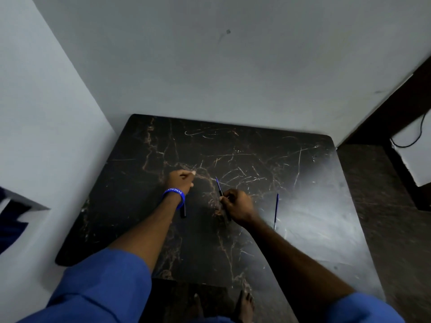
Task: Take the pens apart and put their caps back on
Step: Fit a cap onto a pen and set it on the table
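Note:
My right hand (238,205) is closed around a pen (219,186) whose blue refill tip sticks up and away from the fist, over the middle of the dark marble table (303,229). My left hand (180,180) is curled into a fist resting on the table to the left; what it holds is hidden. A dark pen part (184,210) lies on the table just under my left wrist, by the blue wristband (174,194). A loose blue refill (276,210) lies on the table to the right of my right hand.
The table stands in a corner, with white walls at its far and left edges. A dark wooden frame (396,108) and a white box with a cable (412,155) are to the right. My bare feet (242,306) show below the table's near edge.

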